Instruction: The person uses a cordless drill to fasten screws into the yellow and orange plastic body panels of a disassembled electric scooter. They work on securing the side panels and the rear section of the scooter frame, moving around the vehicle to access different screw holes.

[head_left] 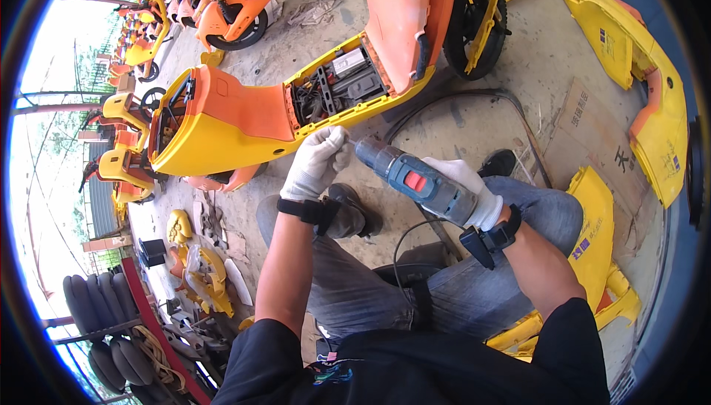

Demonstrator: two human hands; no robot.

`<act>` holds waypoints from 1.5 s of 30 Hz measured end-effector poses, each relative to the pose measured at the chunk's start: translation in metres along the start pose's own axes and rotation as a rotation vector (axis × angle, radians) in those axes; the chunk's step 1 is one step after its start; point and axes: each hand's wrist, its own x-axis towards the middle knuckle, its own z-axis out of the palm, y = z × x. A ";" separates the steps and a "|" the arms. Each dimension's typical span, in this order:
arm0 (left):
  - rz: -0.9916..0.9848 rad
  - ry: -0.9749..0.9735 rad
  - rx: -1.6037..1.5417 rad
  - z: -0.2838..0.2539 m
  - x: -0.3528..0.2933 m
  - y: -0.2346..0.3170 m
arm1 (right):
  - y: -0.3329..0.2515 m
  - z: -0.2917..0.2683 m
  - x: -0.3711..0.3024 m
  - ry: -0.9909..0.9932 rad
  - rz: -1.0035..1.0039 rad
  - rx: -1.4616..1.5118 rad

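My right hand point(480, 192), gloved white, is wrapped around a drill point(396, 170), which points toward my left hand point(320, 162), just beside the yellow-and-orange scooter point(222, 112). My left fingers are curled closed near the drill's tip; whether they pinch anything, I cannot tell. Flattened cardboard point(566, 161) bears dark printed characters (large ones), and a yellow panel point(596, 212) carries purple markings and smaller lettering.

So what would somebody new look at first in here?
Probably the big yellow-and-orange scooter across the upper middle, its floor compartment uncovered. Next, right in the centre, the blue-and-red power drill held in the white-gloved right hand. Then the bright yellow body panels along the right side.
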 end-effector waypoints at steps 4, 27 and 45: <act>-0.032 0.052 0.045 0.005 0.000 0.003 | 0.002 -0.001 0.003 0.094 -0.184 -0.453; -0.316 0.161 -0.332 0.093 0.216 -0.131 | 0.140 -0.005 0.013 0.798 0.344 0.633; -0.201 0.202 -0.332 0.087 0.236 -0.119 | 0.164 -0.027 0.063 0.758 0.132 0.972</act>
